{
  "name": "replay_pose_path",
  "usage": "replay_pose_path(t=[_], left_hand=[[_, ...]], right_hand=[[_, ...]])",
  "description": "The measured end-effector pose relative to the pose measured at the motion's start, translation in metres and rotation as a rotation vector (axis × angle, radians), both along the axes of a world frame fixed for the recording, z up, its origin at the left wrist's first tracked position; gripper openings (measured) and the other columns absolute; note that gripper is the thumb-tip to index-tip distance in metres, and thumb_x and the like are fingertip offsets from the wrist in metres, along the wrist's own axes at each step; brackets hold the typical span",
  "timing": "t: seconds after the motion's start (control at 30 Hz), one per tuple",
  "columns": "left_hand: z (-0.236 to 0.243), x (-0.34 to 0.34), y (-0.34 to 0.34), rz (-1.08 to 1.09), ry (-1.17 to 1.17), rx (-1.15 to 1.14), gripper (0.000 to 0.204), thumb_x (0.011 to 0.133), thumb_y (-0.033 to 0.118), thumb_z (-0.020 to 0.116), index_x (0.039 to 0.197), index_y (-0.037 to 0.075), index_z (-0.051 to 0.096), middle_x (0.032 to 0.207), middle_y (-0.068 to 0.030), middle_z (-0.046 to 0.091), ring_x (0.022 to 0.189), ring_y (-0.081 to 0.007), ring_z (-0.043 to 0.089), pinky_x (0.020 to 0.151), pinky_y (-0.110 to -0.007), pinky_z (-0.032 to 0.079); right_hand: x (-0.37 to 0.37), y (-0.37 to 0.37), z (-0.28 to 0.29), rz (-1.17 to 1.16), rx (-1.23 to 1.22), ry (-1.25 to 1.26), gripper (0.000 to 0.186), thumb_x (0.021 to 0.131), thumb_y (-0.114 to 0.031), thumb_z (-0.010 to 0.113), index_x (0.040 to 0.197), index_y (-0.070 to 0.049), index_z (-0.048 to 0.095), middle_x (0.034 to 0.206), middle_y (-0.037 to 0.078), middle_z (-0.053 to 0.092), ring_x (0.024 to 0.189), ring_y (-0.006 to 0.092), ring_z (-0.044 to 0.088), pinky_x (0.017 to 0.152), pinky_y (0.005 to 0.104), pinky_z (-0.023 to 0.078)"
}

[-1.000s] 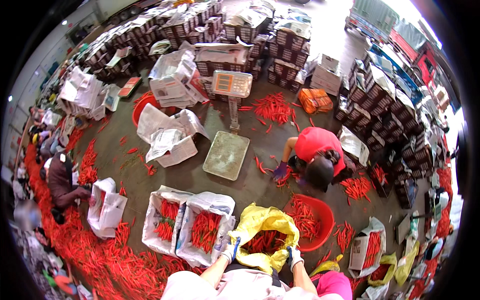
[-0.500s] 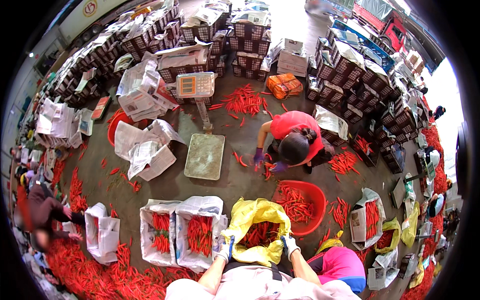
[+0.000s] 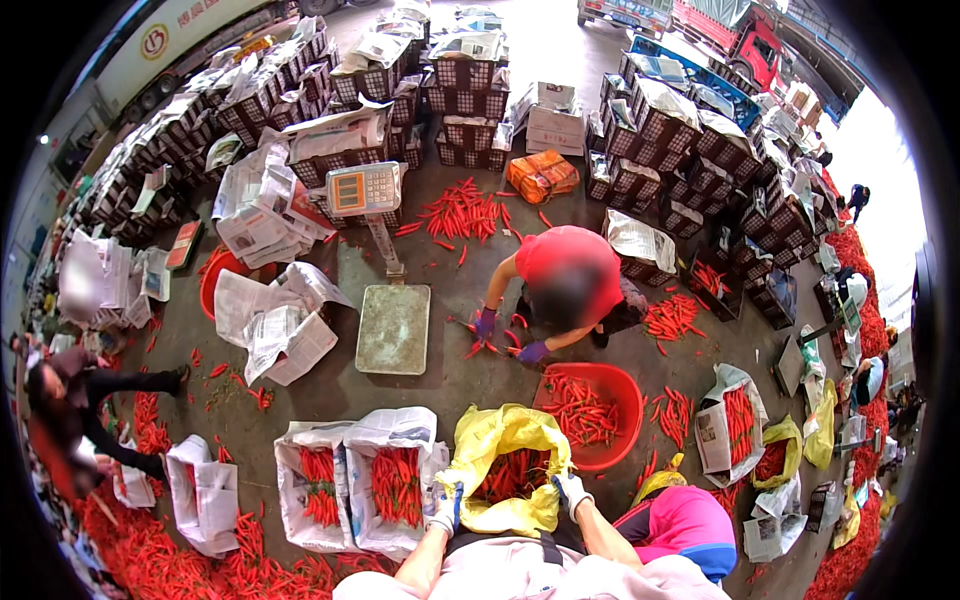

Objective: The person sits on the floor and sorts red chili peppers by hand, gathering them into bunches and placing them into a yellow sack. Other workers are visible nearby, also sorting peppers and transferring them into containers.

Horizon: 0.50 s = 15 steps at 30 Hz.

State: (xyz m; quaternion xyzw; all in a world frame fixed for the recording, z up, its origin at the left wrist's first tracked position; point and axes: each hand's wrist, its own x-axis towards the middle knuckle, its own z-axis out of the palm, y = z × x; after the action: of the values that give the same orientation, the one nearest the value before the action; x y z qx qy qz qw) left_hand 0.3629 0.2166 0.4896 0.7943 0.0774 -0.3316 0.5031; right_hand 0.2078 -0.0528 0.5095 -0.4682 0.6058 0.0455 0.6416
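- The yellow woven sack (image 3: 500,430) stands on the floor (image 3: 465,365) just in front of the person's body, its mouth wide and facing up, with red chillies (image 3: 512,478) inside.
- Both hands are well apart, each clamped on the sack's rim: the gloved left hand (image 3: 446,508) on the near left edge, the gloved right hand (image 3: 573,494) on the near right edge.
- Holding it well probably means an even outward pull with equal height on both sides, so that the mouth does not fold in or tip chillies out.
- A grip taking in several folds of rim should slip less than a pinch on one thin layer.
- The red basin (image 3: 630,425) is close by on the right, so the sack is best kept from catching on its lip.
- On the left stand two paper-lined crates (image 3: 395,424) of chillies.
- Ahead, a platform scale (image 3: 393,335) stands on the dark, littered floor, and a co-worker (image 3: 585,262) in red bends over loose chillies.
- Stacked dark crates (image 3: 655,133) topped with newspaper fill the far side of the hall, with trucks (image 3: 745,45) beyond.
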Motion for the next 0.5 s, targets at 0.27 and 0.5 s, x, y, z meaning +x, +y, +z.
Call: replay_pose_path(t=[0.27,0.5], left_hand=[[0.039,0.014,0.005,-0.167,0.001,0.136,0.057,0.084,0.040,0.062,0.127,0.005,0.048,0.112,-0.0106,0.059,0.097,-0.0224,0.057,0.082,-0.032,0.044],[0.029,0.009,0.006,-0.191,-0.016,0.128,0.070,0.087,0.049,0.052,0.137,0.003,0.035,0.138,-0.0130,0.040,0.128,-0.0239,0.036,0.106,-0.030,0.026]], right_hand=[[0.012,0.007,0.013,0.021,0.022,0.015,0.019,0.080,-0.015,0.063,0.095,-0.005,0.063,0.077,0.004,0.060,0.065,0.0156,0.054,0.058,0.0310,0.043],[0.011,0.007,0.022,0.036,-0.004,0.032,0.017,0.079,-0.015,0.063,0.092,-0.004,0.063,0.074,0.003,0.059,0.063,0.0151,0.053,0.057,0.0305,0.042]])
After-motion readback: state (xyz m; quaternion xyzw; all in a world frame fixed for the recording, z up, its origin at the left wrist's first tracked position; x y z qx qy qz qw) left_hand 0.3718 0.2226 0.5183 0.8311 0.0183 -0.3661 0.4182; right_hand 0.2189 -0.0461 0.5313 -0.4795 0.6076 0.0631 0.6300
